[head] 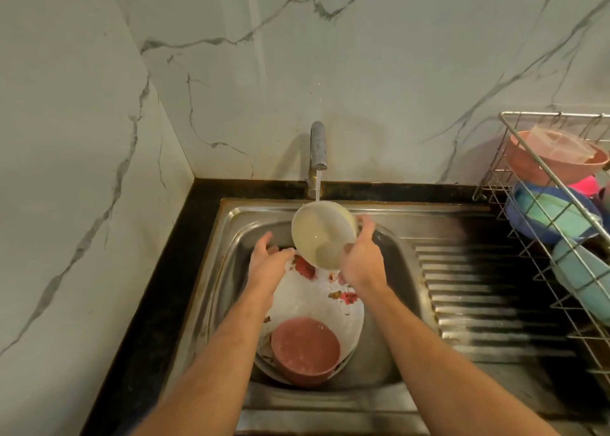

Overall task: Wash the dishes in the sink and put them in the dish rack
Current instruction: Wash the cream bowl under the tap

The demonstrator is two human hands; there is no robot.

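Marble-walled sink [389, 224]: right hand [361, 259] gripping cream bowl [321, 234], tilted under tap [317, 148] for rinsing; left hand [265, 262] open, fingers relaxed, nearby.

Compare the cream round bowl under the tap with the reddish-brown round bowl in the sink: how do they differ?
The cream round bowl is held tilted by the right hand under running water; the reddish-brown round bowl lies untouched on the floral plate. The cream one is paler. Both are round.
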